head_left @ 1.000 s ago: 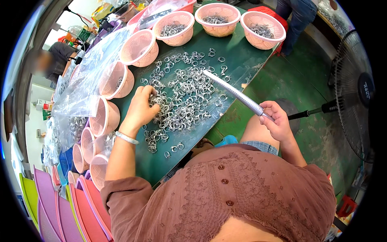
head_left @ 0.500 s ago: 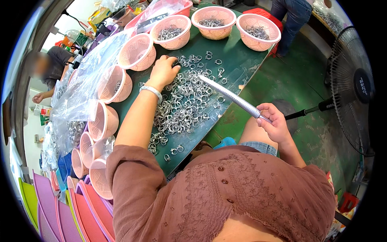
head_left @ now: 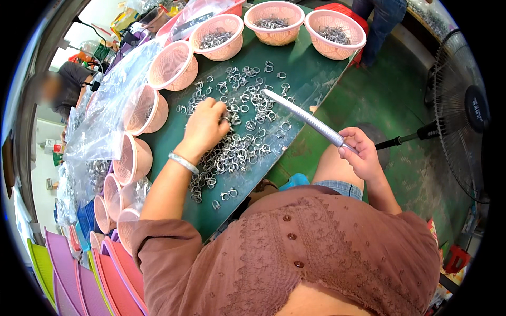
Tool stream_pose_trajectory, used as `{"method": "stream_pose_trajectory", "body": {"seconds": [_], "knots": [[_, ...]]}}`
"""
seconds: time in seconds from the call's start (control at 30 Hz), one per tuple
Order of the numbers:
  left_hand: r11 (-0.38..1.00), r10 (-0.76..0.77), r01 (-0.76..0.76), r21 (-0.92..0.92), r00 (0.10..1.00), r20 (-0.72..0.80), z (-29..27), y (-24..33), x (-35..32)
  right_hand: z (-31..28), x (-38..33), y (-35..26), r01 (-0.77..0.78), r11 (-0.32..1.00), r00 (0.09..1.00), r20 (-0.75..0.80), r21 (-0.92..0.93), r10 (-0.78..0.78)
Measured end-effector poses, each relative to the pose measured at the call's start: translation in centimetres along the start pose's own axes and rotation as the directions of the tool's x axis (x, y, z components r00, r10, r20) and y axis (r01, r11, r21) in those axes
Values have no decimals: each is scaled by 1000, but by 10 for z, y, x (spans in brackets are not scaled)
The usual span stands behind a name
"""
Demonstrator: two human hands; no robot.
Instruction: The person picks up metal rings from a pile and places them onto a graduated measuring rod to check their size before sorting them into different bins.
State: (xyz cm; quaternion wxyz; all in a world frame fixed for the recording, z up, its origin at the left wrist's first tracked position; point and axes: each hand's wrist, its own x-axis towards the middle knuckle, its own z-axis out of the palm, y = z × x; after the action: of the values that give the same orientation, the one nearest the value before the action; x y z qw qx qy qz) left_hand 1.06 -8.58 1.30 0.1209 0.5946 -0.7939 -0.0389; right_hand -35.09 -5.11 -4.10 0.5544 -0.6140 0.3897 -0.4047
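A heap of silver-coloured rings (head_left: pixel 240 152) lies spread over the green tabletop (head_left: pixel 197 213). My left hand (head_left: pixel 204 129) is down in the middle of the heap, its fingers curled round a few rings at the fingertips; how many is hidden. In my right hand (head_left: pixel 361 155), off the table's right edge, is a tapered metal ring mandrel (head_left: pixel 305 117) with marks along its length. I grip it by the thin handle end, and its tip slants up to the left over the rings. No ring shows on the mandrel.
Pink plastic baskets curve round the table's far and left sides; a far basket (head_left: pixel 274 37) holds rings. Clear plastic bags (head_left: pixel 100 137) lie behind the left ones. A black fan (head_left: pixel 464 110) stands at right. Other people sit at far left and stand at far right.
My left hand has drawn back toward me from the far side of the heap. Rings there now lie more spread out. My right hand and the mandrel have hardly moved.
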Motion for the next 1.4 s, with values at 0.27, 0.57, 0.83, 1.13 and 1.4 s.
{"method": "stream_pose_trajectory", "body": {"seconds": [0.27, 0.57, 0.83, 1.13, 1.4], "knots": [[978, -203, 209, 16, 964, -174, -14, -32, -22, 0, -1, -1, -16, 998, 1000, -11, 57, 17], [937, -343, 348, 1, 922, 178, -32, -3, -69, 2, -1, -5, -38, 998, 999, 15, 55, 37], [891, -449, 452, -37, 891, 62, -16, -10, -82, 4, -1, -3, -25, 999, 1000, 18, 31, 25], [903, -356, 306, -302, 926, -126, -37, -3, -89, 3, -2, -1, -28, 999, 1000, -1, 26, 28], [966, -92, 66, -251, 991, -94, -31, 19, -26, 10, -1, -1, -33, 997, 999, 22, 65, 32]]}}
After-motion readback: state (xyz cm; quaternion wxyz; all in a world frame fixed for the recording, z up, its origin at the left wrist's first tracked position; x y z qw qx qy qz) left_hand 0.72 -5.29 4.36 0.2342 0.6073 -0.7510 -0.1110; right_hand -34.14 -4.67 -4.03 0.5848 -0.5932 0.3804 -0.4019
